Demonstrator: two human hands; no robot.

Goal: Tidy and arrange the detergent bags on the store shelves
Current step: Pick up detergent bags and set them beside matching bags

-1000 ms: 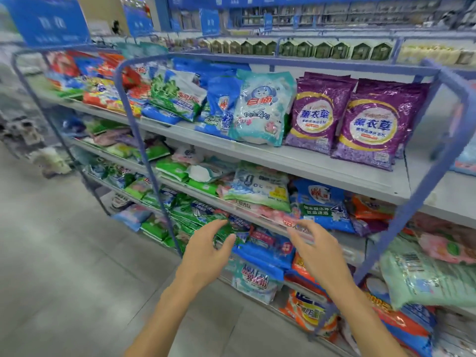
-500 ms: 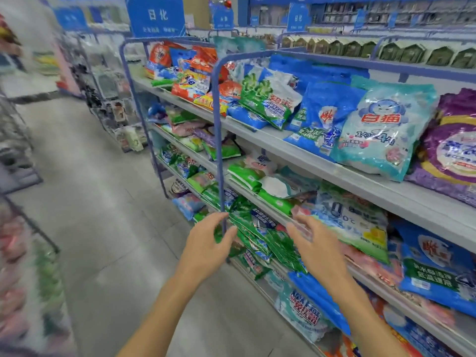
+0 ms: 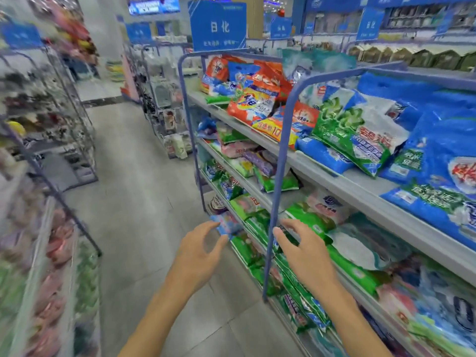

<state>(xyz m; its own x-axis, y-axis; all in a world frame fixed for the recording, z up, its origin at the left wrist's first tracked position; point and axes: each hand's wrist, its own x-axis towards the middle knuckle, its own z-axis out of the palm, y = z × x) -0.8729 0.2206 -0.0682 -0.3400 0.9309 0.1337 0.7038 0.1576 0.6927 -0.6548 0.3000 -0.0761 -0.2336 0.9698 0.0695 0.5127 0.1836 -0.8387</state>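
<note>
Landmark: the blue post (image 3: 276,181) at the front of the shelf unit, running from the floor up to a curved top rail.

Hands: left hand (image 3: 198,253) just left of the post and low, right hand (image 3: 304,253) just right of it at the same height. Both are released, fingers spread and loosely bent, grasping nothing.

Detergent bags (image 3: 334,155): right of the post, on the top shelf (image 3: 360,185).
- They lean back with printed faces toward the aisle. Long axes run from the shelf's front edge up toward the back.
- A green-and-white bag (image 3: 358,132) tips sideways, with one lower corner hanging past the edge.
- Left of the post, orange bags (image 3: 255,99) are heaped at mixed angles.
- Low down and just right of the post, green bags (image 3: 309,217) lie flat in stacks behind the right hand.
- A small blue-and-pink bag (image 3: 226,224) sits low, just left of the post at the left fingertips. Contact cannot be told.

Room: a shop aisle with a grey tiled floor (image 3: 144,176) to the left of the post. A blue sign (image 3: 219,24) hangs above and behind the post. Well to the left across the aisle stands a blurred rack (image 3: 51,228) of goods.
</note>
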